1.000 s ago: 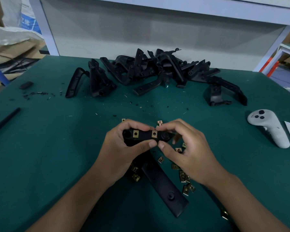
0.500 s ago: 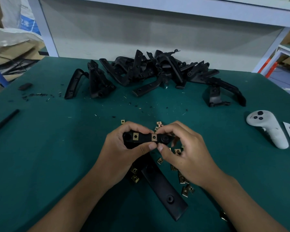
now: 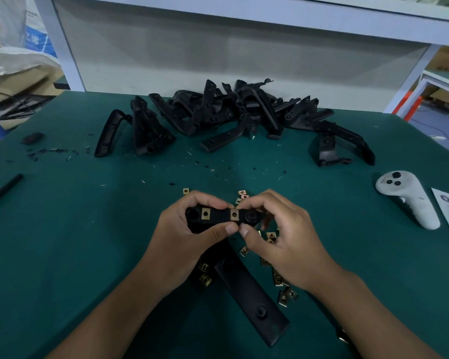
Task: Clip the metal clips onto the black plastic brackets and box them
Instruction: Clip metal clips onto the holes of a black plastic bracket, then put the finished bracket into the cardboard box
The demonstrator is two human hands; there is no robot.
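Both hands hold one black bracket [image 3: 219, 218] up off the green table [image 3: 75, 229], near centre, its flat face turned to the camera so the seats can be checked. The left hand [image 3: 189, 242] grips its left end to steady it; the right hand [image 3: 278, 244] pinches the right end, probably pressing the second of two fitted clips [image 3: 234, 215] home. Loose clips [image 3: 283, 294] lie scattered beneath, within easy reach; the bracket pile [image 3: 231, 112] waits at the far side
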